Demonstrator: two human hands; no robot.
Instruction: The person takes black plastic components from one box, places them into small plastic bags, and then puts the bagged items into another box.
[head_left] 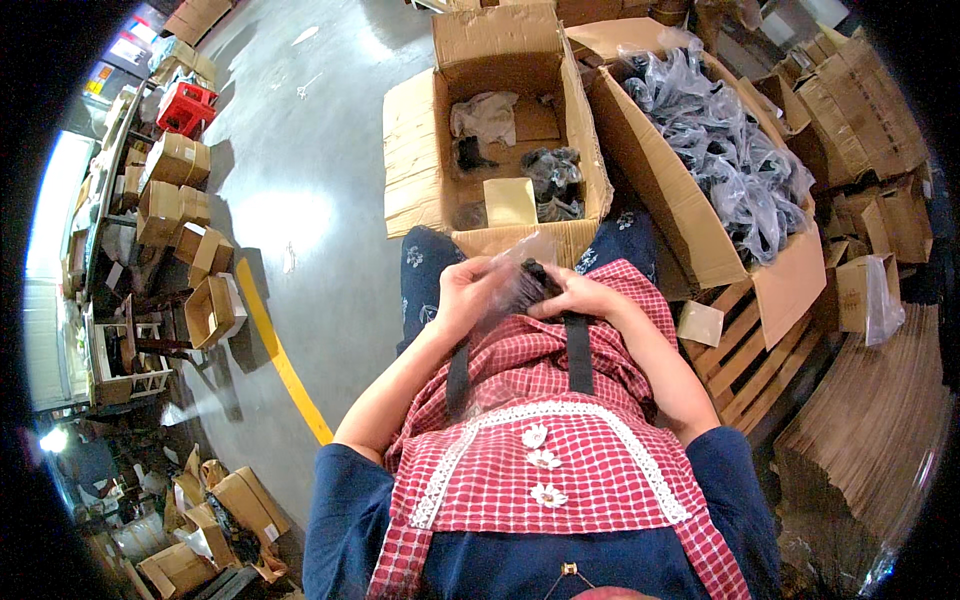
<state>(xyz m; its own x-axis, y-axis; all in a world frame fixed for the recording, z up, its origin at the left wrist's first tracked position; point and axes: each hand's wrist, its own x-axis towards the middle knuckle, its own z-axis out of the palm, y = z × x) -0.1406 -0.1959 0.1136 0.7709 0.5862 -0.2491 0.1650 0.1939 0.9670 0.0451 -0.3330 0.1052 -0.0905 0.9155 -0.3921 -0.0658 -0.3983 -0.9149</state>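
Over my lap, my left hand [468,293] pinches a clear plastic bag [530,247], slightly blurred. My right hand [578,295] is closed around a small black piece [538,279] that lies at or inside the bag; its exact kind cannot be made out. Just beyond both hands stands an open cardboard box [413,150]. It holds dark bagged bundles [552,172], a dark piece [470,154], crumpled whitish plastic [486,118] and a pale square card [510,202] near its front wall.
To the right, a large open carton [655,175] full of bagged black pieces [725,150] rests on a wooden pallet [770,350]. Flattened cardboard [860,420] is stacked beyond. At left, cartons [178,160] and a red crate [187,108] line a rack; a yellow line [280,355] crosses the floor.
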